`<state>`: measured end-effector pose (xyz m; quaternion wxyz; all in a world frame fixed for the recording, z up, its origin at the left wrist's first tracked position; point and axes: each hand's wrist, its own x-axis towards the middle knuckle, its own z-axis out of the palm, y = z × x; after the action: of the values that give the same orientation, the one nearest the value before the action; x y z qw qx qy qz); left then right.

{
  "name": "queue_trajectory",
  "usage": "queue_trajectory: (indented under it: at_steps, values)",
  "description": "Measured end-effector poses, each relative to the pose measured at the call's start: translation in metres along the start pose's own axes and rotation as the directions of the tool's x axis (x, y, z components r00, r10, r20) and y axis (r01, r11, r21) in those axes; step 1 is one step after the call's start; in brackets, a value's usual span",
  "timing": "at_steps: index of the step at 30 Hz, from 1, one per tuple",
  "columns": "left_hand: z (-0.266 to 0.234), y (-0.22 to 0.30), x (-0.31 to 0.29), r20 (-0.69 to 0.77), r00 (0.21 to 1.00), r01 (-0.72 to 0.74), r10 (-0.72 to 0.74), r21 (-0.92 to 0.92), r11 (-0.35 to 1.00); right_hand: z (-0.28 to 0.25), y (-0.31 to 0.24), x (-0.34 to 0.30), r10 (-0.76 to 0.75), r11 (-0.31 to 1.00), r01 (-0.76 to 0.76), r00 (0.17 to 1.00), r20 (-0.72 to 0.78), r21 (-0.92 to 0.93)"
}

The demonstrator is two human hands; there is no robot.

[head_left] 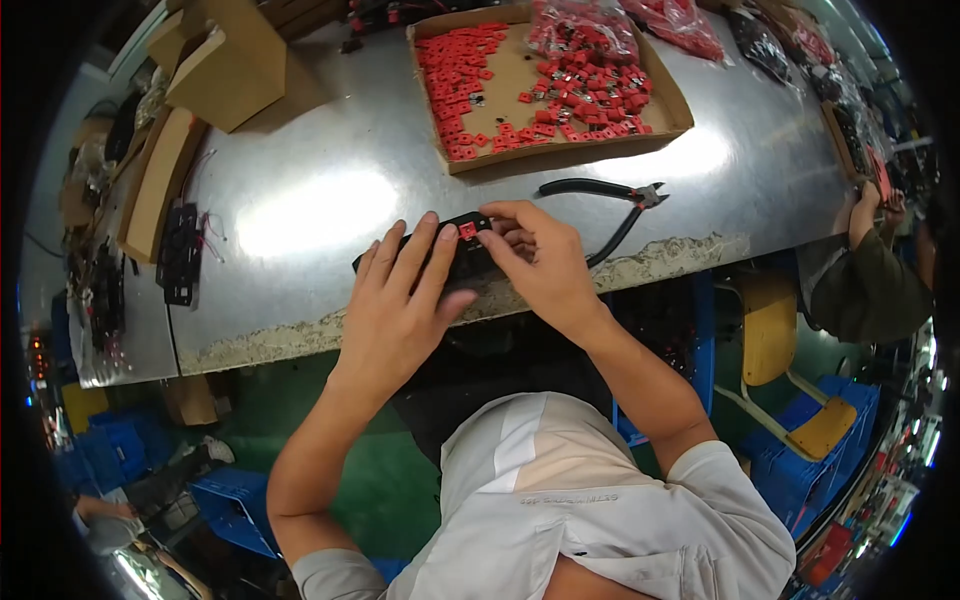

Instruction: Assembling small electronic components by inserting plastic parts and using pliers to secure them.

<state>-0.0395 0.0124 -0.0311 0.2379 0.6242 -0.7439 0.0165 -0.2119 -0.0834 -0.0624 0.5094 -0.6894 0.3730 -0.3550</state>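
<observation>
At the upper left of the frame sit folded cardboard boxes [215, 60], and below them, at the left edge of the metal table [330, 150], a black part with loose wires [180, 255].

Near centre, your left hand [395, 300] lies over the black housing [460, 262], fingers stretched flat along its top and thumb tucked under its near side, so it is clamping the piece against the worn table edge. Just right of it, your right hand [540, 262] is curled, with fingertips pinched on the red switch [467, 230] seated at the housing's top.

The housing sits right at the table's chipped lip. If your left hand loosens, I judge it could tip off toward your lap. Pressing the switch in crooked could jam it or bend its pins; your own fingers hide the slot, so you cannot see the alignment well.

Right of your hands lie black-handled cutters [610, 200], jaws pointing right, near enough for your wrist to nudge. Upper centre-right, a cardboard tray [560, 150] holds more red switches [455, 80]. At the far right, another person's arm [865, 275] rests on the table.
</observation>
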Motion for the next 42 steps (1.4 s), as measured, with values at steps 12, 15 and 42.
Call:
queue_trajectory:
  at_steps: [12,15,42]
  values:
    - [0.001,-0.032,-0.014,-0.030,0.999,-0.045,0.043,-0.061,0.997,-0.003,-0.002,0.001,0.024,0.999,-0.021,0.995,0.097,-0.030]
    - [0.001,-0.029,-0.015,-0.066,0.995,-0.078,0.076,-0.034,0.996,-0.004,-0.003,-0.002,0.071,0.997,-0.069,0.992,0.101,-0.019]
    - [-0.005,-0.042,-0.010,0.030,0.999,-0.029,0.037,-0.240,0.970,-0.075,-0.037,0.005,-0.235,0.698,0.198,0.971,0.041,-0.688]
